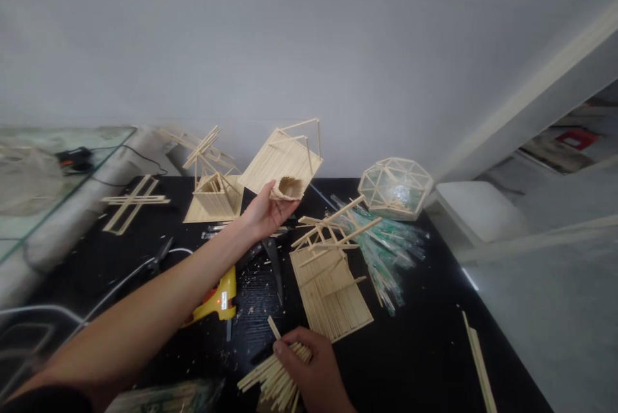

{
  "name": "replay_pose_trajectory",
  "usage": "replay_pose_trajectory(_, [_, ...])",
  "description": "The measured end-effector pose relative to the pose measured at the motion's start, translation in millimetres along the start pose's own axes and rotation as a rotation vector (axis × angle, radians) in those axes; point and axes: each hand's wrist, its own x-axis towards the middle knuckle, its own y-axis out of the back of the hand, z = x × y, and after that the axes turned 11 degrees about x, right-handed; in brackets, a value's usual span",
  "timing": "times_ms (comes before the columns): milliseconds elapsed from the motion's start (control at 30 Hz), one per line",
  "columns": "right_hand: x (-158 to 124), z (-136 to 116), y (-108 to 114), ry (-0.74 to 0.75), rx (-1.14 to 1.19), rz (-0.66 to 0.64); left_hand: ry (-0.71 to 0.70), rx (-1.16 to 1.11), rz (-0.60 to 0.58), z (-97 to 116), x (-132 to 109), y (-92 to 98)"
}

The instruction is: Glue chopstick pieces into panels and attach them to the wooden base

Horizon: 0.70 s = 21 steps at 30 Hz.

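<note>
My left hand (273,210), arm stretched forward, is closed on a wooden-stick model (270,162) raised and tilted above the table. This model has a flat slatted base, a small round stick-walled cup near its lower edge, and thin upright frames. Low in front, my right hand (316,368) is closed over a pile of short wooden sticks (280,381). One wooden stick (273,327) pokes up between its thumb and fingers. Beyond that hand lies a second slatted panel (333,297) with a stick frame at its top.
A yellow glue gun (226,294) and dark scissors (273,265) lie left of centre. Behind are another stick model (215,197), crossed sticks (135,201), clear-and-green wrappers (391,246) and a faceted stick dome (396,188). Loose sticks (477,361) lie near the right edge.
</note>
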Motion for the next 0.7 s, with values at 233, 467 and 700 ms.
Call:
replay_pose_trajectory(233, [-0.1, 7.1, -6.6, -0.065, 0.035, 0.009, 0.113, -0.015, 0.033, 7.1, 22.0, 8.2])
replay_pose_trajectory(467, [-3.0, 9.6, -7.3, -0.073, 0.008, -0.029, 0.222, -0.094, 0.064, 12.0, 44.0, 31.6])
replay_pose_trajectory(700, [-7.3, 1.2, -6.9, -0.019, -0.052, -0.082, 0.252, -0.167, 0.096, 10.5, 59.7, 51.7])
